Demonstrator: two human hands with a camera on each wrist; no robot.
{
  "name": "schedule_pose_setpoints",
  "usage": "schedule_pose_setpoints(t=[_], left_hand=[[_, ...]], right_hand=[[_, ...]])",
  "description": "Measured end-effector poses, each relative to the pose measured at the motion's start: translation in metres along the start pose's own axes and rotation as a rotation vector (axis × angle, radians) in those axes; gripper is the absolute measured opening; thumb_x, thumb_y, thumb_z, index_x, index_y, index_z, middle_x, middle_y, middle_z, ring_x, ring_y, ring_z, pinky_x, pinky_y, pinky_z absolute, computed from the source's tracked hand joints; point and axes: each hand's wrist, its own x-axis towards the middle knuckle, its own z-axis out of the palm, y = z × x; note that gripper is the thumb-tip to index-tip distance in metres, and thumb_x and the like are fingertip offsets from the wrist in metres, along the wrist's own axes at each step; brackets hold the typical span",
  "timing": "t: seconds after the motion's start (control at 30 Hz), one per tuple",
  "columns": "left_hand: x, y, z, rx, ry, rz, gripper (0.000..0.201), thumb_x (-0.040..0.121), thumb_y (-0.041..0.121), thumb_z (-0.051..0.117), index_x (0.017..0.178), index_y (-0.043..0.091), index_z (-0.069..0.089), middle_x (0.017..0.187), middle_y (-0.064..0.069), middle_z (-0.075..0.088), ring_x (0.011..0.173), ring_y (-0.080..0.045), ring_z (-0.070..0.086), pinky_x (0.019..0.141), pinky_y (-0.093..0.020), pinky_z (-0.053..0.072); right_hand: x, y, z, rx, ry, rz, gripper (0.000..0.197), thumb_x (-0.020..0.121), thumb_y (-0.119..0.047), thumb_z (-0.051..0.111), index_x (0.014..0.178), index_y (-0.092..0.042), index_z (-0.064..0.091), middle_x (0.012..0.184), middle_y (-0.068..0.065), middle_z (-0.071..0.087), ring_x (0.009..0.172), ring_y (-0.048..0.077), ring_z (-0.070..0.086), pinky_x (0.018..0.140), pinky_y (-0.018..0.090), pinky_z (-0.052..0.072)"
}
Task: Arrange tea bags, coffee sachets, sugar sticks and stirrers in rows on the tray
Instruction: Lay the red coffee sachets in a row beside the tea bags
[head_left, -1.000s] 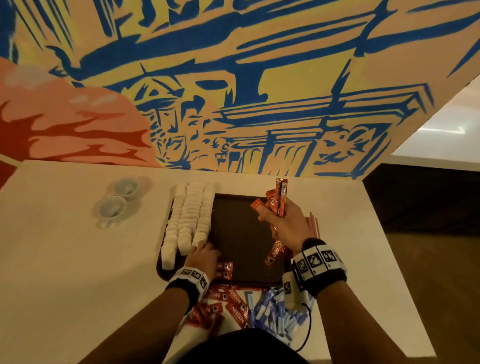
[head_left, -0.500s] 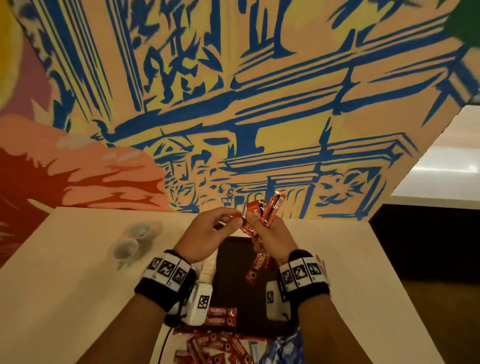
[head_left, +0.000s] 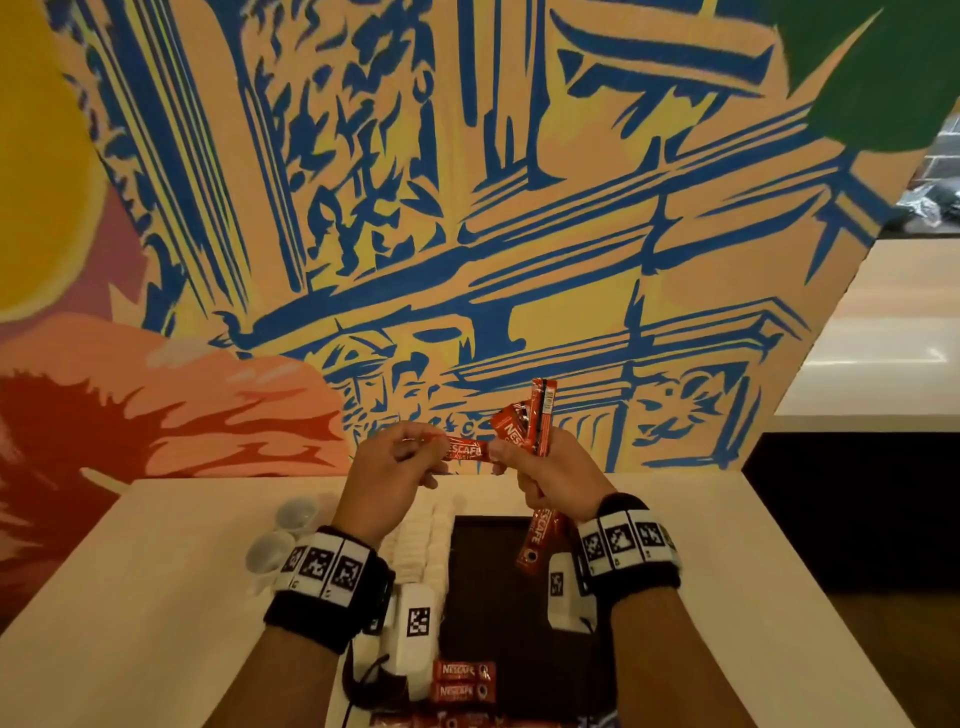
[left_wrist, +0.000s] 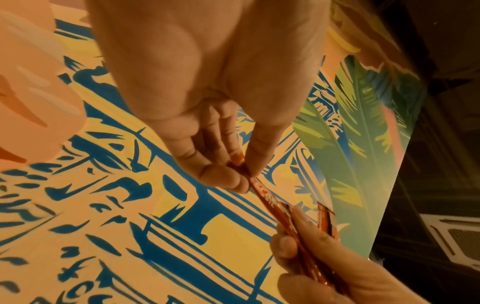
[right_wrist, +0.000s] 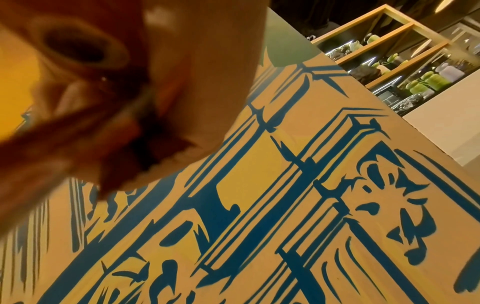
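Note:
Both hands are raised above the dark tray (head_left: 483, 582). My right hand (head_left: 550, 467) grips a bunch of red coffee sachets (head_left: 535, 421) that fan upward, with one end hanging below the palm (head_left: 535, 540). My left hand (head_left: 400, 457) pinches one red coffee sachet (head_left: 465, 450) by its left end; its right end touches the right thumb. The left wrist view shows that sachet (left_wrist: 267, 197) pinched between thumb and forefinger. White tea bags (head_left: 421, 540) lie in rows along the tray's left side. Two sachets (head_left: 462, 680) lie at the tray's near edge.
Two small white cups (head_left: 283, 535) stand on the pale table (head_left: 156, 597) left of the tray. More red sachets lie at the near table edge (head_left: 467, 719). A painted mural wall (head_left: 467, 234) rises right behind the table. Shelves (right_wrist: 394, 57) show far right.
My left hand left the tea bags and rose to meet the right hand, then drew one sachet out of the bunch to the left. The head view tilted up.

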Motion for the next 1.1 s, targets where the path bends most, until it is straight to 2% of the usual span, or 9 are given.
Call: schedule_pose_setpoints(t=[0.1, 0.17, 0.27, 0.4, 0.47, 0.67, 0.8, 0.93, 1.1], left_hand=[[0.003, -0.003, -0.006, 0.159, -0.028, 0.104, 0.021, 0.091, 0.011, 0.071, 0.108, 0.022, 0.067, 0.092, 0.003, 0.074, 0.089, -0.015, 0.069, 0.071, -0.020, 0.054], [0.005, -0.002, -0.011, 0.442, -0.070, 0.324, 0.033, 0.090, 0.019, 0.074, 0.118, 0.034, 0.065, 0.115, 0.016, 0.067, 0.107, -0.003, 0.060, 0.086, -0.017, 0.048], [0.005, 0.006, -0.013, 0.745, -0.166, 0.624, 0.045, 0.084, 0.031, 0.079, 0.126, 0.035, 0.064, 0.125, 0.016, 0.061, 0.117, -0.003, 0.047, 0.102, -0.023, 0.034], [0.009, 0.011, -0.015, 0.883, -0.164, 0.696, 0.040, 0.088, 0.035, 0.075, 0.127, 0.032, 0.066, 0.117, 0.009, 0.068, 0.107, -0.013, 0.056, 0.093, -0.030, 0.043], [0.012, 0.010, -0.018, 0.898, -0.192, 0.703, 0.040, 0.089, 0.038, 0.073, 0.128, 0.032, 0.067, 0.114, 0.009, 0.070, 0.103, -0.012, 0.057, 0.091, -0.031, 0.046], [0.020, -0.004, -0.027, 0.918, -0.240, 0.803, 0.041, 0.088, 0.040, 0.070, 0.126, 0.027, 0.069, 0.107, 0.008, 0.075, 0.093, -0.011, 0.063, 0.079, -0.026, 0.047], [0.022, -0.028, -0.034, 0.897, -0.249, 0.721, 0.042, 0.090, 0.040, 0.071, 0.128, 0.024, 0.068, 0.108, 0.003, 0.075, 0.096, -0.016, 0.066, 0.083, -0.034, 0.054], [0.021, -0.081, -0.042, 0.857, -0.303, 0.435, 0.043, 0.093, 0.037, 0.069, 0.135, 0.028, 0.062, 0.114, 0.008, 0.070, 0.101, -0.013, 0.063, 0.089, -0.027, 0.047], [0.002, -0.165, -0.032, 0.959, -0.490, 0.141, 0.019, 0.094, 0.034, 0.065, 0.113, 0.034, 0.069, 0.102, 0.010, 0.068, 0.094, -0.012, 0.059, 0.082, -0.029, 0.046]], right_hand=[[0.001, -0.008, -0.001, -0.049, 0.020, -0.006, 0.026, 0.096, -0.031, 0.068, 0.091, -0.005, 0.066, 0.053, -0.008, 0.053, 0.043, 0.010, 0.035, 0.041, 0.022, 0.029], [0.002, -0.015, -0.001, -0.075, 0.015, -0.007, 0.026, 0.096, -0.030, 0.067, 0.092, -0.004, 0.065, 0.049, -0.009, 0.051, 0.043, 0.010, 0.033, 0.041, 0.021, 0.029], [0.004, -0.023, -0.001, -0.118, -0.002, -0.022, 0.028, 0.096, -0.033, 0.067, 0.087, -0.007, 0.067, 0.049, -0.009, 0.047, 0.043, 0.010, 0.034, 0.042, 0.022, 0.030], [0.005, -0.026, -0.001, -0.100, -0.030, -0.012, 0.024, 0.098, -0.029, 0.065, 0.087, -0.007, 0.065, 0.049, -0.010, 0.052, 0.043, 0.009, 0.034, 0.042, 0.021, 0.029], [0.005, -0.024, -0.002, -0.081, -0.030, 0.003, 0.024, 0.095, -0.031, 0.068, 0.085, -0.010, 0.063, 0.053, -0.003, 0.046, 0.046, 0.013, 0.033, 0.045, 0.025, 0.029], [0.011, -0.014, -0.006, -0.096, -0.009, 0.015, 0.031, 0.089, -0.036, 0.073, 0.089, -0.008, 0.062, 0.056, 0.000, 0.041, 0.044, 0.013, 0.033, 0.042, 0.024, 0.030], [0.011, -0.006, -0.007, -0.073, 0.091, 0.043, 0.029, 0.097, -0.035, 0.063, 0.081, -0.012, 0.058, 0.053, -0.005, 0.044, 0.042, 0.010, 0.034, 0.043, 0.022, 0.031], [0.009, 0.010, -0.007, -0.083, 0.160, 0.112, 0.025, 0.098, -0.034, 0.063, 0.084, -0.014, 0.056, 0.061, -0.004, 0.052, 0.046, 0.009, 0.039, 0.044, 0.021, 0.033], [0.005, 0.039, 0.003, -0.120, 0.145, 0.217, 0.026, 0.096, -0.036, 0.065, 0.083, -0.017, 0.052, 0.062, -0.003, 0.046, 0.045, 0.008, 0.038, 0.043, 0.021, 0.034]])
